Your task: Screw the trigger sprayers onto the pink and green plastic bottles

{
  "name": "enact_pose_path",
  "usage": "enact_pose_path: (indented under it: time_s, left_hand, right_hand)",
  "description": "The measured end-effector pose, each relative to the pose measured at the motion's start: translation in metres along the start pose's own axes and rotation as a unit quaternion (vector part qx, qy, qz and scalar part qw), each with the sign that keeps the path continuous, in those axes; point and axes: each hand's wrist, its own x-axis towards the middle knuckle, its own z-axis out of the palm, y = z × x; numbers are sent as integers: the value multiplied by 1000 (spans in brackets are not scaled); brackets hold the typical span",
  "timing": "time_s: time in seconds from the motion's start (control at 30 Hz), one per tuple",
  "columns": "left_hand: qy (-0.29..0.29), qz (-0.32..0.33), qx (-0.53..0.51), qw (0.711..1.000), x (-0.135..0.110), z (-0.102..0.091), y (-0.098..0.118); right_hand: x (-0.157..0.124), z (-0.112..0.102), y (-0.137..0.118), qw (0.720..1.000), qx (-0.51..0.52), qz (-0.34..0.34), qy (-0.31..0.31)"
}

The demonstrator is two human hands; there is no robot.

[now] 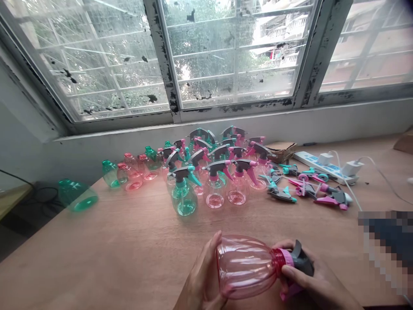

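Observation:
A clear pink spray bottle (247,267) lies on its side in the air above the near part of the table, its base to the left. My left hand (203,275) is wrapped around that base. At the neck, my right hand (309,275) grips the pink collar and the grey spray head (303,259), with fingers closed on them. The head sits at the bottle's mouth; how tightly it is screwed on I cannot tell. Part of the pink trigger shows below the right fingers.
Assembled spray bottles (214,191), green and pink, stand grouped at the table's back. Left of them are several bottles without heads (132,176) and a green bottle (77,196) near the edge. Loose spray heads (303,185) lie right, beside a white power strip (325,165) with cables.

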Motion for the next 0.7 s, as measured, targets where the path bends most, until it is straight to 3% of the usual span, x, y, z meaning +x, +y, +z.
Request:
enact_pose_path:
  time_s: [0.27, 0.47, 0.7]
  left_hand:
    - [-23, -24, -25, 999, -2, -1, -5]
    - [-9, 1, -13, 1000, 0, -1, 3]
    - [-32, -16, -28, 999, 1, -5, 5]
  right_hand:
    - [0, 0, 2, 1000, 20, 7, -6]
    - [1, -2, 3, 1000, 5, -2, -8]
    - [0, -5, 7, 1000, 16, -1, -18]
